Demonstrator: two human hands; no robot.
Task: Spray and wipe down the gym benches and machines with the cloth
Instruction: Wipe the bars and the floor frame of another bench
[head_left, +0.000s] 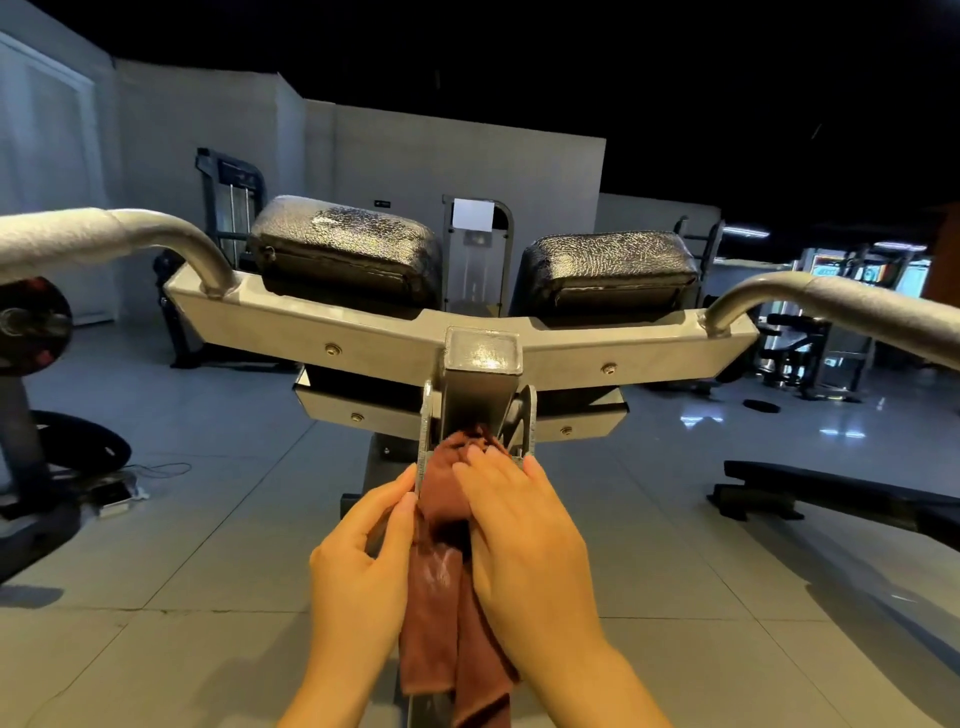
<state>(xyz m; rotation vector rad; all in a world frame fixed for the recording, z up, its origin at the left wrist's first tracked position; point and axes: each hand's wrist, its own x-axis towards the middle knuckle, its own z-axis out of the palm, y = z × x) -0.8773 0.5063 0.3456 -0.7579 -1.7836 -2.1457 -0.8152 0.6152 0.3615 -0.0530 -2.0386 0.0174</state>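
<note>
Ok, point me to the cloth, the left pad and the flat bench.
cloth (441, 499): head view, on the reddish fold between the hands.
left pad (345, 236): head view, on its shiny black top face.
flat bench (852, 486): head view, on its dark top surface at right.

There is a single view, from a wide-angle camera on the person's head, looking forward and down along the grey metal upright post (480, 384) of a gym machine. It sits close: both forearms enter from the bottom edge. The lens bends the pale padded handlebars (78, 236) at either side. Beyond lies grey tiled floor (208, 519).
</note>
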